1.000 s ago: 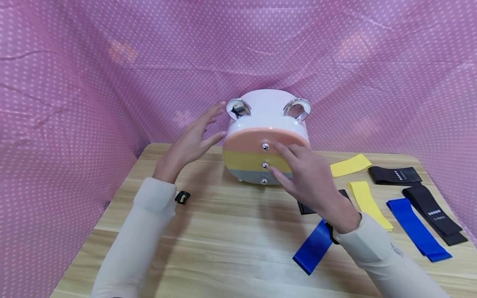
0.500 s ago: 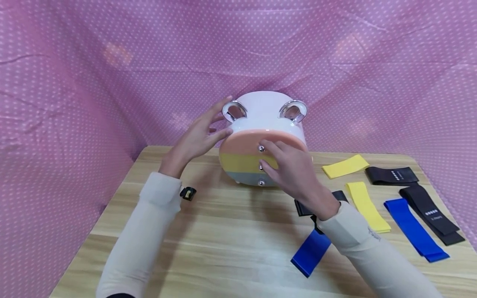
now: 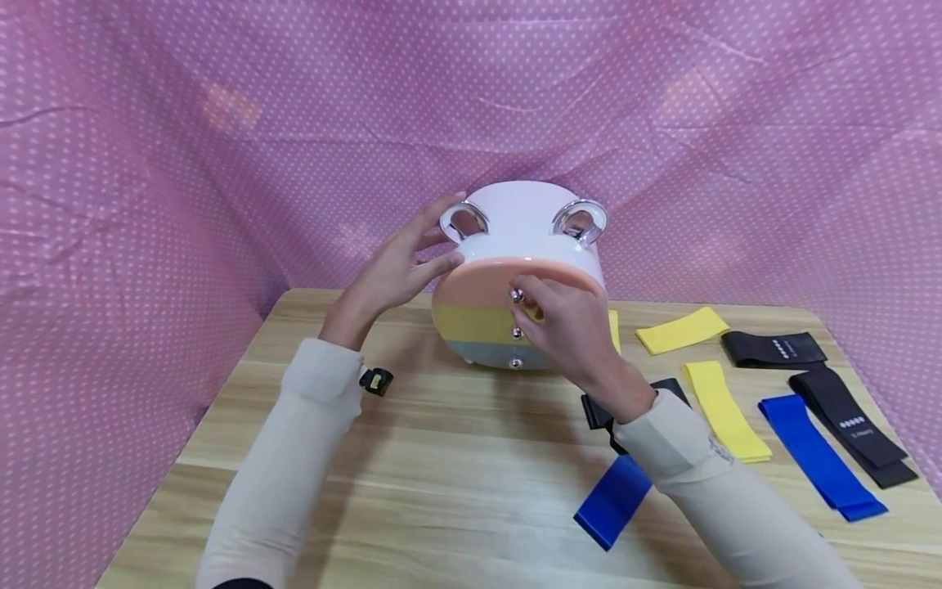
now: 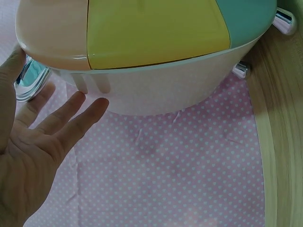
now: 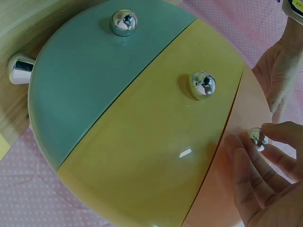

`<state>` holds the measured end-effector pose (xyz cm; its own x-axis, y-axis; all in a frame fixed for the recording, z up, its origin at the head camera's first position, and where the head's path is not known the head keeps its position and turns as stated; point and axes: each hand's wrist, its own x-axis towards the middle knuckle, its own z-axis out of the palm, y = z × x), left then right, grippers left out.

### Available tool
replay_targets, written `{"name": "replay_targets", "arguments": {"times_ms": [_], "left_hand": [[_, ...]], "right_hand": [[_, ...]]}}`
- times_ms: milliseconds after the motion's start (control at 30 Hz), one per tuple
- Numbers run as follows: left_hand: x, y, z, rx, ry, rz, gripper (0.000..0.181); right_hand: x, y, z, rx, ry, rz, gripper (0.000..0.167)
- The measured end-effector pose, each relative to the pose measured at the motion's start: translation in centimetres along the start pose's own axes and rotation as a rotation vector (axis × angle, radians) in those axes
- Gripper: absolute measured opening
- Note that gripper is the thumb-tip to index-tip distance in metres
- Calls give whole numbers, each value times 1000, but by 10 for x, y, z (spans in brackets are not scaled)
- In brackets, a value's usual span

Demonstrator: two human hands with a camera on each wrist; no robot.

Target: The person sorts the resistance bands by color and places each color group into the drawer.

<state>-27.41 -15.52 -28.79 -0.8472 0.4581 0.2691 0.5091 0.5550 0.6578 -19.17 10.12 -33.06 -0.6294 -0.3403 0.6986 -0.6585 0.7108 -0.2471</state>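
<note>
A white storage box (image 3: 524, 214) with ring-shaped chrome ears stands at the back of the table. Its rounded front is split into orange (image 3: 471, 285), yellow (image 3: 471, 325) and grey-green drawer fronts (image 5: 90, 85), each with a round chrome knob. My right hand (image 3: 577, 331) pinches the knob (image 5: 258, 139) of the orange drawer between thumb and forefinger, its other fingers near the front. Beside the left ear, my left hand (image 3: 390, 274) lies against the box's side with fingers spread and nearly straight, as the left wrist view shows. All drawers look closed.
Yellow (image 3: 724, 413), blue (image 3: 820, 458) and black (image 3: 857, 425) flat bands lie on the right of the wooden table (image 3: 441, 491). Another blue band (image 3: 612, 501) lies under the right forearm. Pink dotted cloth (image 3: 368, 98) hangs behind and at the sides.
My right hand has moved left and its thumb and forefinger have closed on the orange drawer's knob. My left hand has come in from beside the box to its side.
</note>
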Motion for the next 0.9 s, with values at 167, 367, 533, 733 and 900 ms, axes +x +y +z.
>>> {"name": "replay_targets", "arguments": {"times_ms": [167,367,533,733,900], "left_hand": [[0,1,-1,-8,-6,-19,79],[1,0,-1,-26,-8,-2,78],[2,-2,-2,-11,-16,-6,79],[4,-2,-3,-10,-24,-12,80],[4,-2,-4,4,-30,-31,81]], "right_hand": [[0,2,5,-25,31,-21,14],[0,1,8,-52,54,-42,14],[0,0,10,-67,67,-49,11],[-4,0,10,-56,83,-63,9],[-9,-4,5,-63,89,-84,9]]}}
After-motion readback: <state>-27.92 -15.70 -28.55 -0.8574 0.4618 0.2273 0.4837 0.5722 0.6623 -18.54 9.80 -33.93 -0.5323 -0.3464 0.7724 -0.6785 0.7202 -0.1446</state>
